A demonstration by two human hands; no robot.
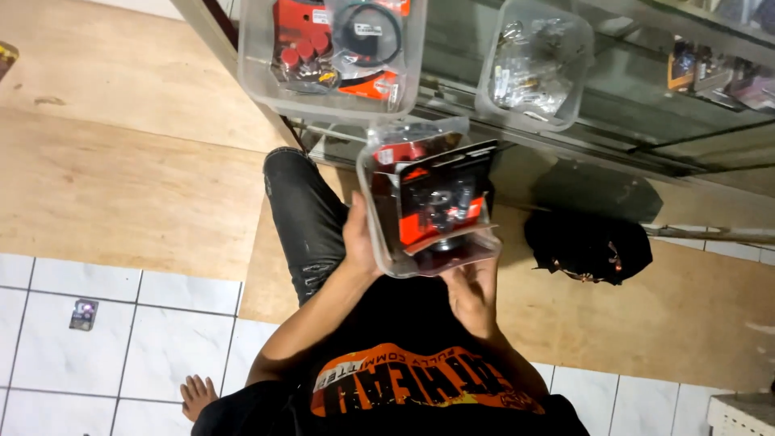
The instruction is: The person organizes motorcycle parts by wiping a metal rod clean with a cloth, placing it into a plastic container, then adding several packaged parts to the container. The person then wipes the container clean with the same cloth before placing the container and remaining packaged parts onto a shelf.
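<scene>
I hold a clear plastic tub point(379, 242) in front of my chest. It is filled with red-and-black packets point(436, 202) of small parts in plastic wrap. My left hand point(359, 238) grips the tub's left wall. My right hand point(472, 295) supports it from underneath at the near right corner, fingers curled under the base. The tub tilts slightly toward the glass counter.
On the glass counter point(646, 105) stand a clear tub point(258, 81) with red parts and a black ring, and a smaller tub point(494, 105) of bagged metal bits. A black cloth item point(585, 242) lies on the wooden floor. A small packet point(83, 315) lies on the white tiles.
</scene>
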